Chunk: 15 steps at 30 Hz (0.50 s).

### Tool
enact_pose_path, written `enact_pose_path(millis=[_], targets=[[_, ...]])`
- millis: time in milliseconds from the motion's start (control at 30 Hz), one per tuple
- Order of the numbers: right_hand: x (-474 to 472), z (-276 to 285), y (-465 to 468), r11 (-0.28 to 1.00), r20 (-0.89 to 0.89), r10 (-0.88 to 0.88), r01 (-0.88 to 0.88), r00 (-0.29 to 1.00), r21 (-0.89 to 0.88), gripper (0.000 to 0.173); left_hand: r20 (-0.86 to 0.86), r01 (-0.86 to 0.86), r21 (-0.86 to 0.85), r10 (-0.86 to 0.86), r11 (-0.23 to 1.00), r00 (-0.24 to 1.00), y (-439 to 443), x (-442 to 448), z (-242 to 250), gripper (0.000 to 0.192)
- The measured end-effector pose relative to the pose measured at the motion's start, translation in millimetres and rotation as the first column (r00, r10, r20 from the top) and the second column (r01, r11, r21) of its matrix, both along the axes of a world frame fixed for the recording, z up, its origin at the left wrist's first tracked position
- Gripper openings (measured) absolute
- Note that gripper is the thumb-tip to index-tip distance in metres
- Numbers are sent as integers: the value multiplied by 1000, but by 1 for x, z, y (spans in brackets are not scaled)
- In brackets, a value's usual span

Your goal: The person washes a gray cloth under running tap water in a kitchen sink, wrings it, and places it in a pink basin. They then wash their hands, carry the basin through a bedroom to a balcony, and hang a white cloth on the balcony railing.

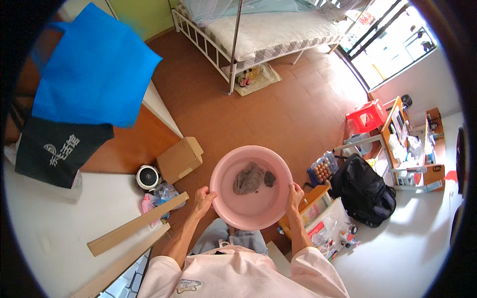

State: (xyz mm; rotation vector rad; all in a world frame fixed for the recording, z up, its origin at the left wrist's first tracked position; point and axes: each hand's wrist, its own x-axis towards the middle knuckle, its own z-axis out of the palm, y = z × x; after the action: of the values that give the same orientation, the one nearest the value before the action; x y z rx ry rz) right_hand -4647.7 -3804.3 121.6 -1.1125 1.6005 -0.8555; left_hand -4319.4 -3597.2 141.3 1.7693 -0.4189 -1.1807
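Observation:
A round pink plastic basin (251, 222) is held level in front of my body, above the tiled floor. On its left rim my left hand (204, 199) grips the edge. Opposite it, my right hand (295, 193) holds the right rim, with the fingers partly hidden by the basin. Inside, a crumpled grey cloth (249, 178) lies in what looks like shallow water. Just right of it sits a smaller dark grey bunched piece (269, 179), whose kind I cannot make out.
Ahead stands a metal-framed bed (268, 33). A cardboard box (180, 159) and a small white fan (147, 177) are at left, below hanging blue (95, 70) and black bags (61, 152). To the right are a black backpack (359, 190), an egg tray (323, 169) and a red stool (368, 116).

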Motion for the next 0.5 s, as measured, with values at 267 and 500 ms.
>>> enact_pose_path(millis=[267, 500], targets=[[76, -34, -140, 979, -38, 198, -196, 979, 64, 38, 21, -90, 103, 88, 991, 996, -92, 38, -32, 26], [159, -72, -233, 899, -112, 422, -400, 900, 175, 34, 87, -183, 102, 174, 978, 981, -146, 91, -79, 25]])
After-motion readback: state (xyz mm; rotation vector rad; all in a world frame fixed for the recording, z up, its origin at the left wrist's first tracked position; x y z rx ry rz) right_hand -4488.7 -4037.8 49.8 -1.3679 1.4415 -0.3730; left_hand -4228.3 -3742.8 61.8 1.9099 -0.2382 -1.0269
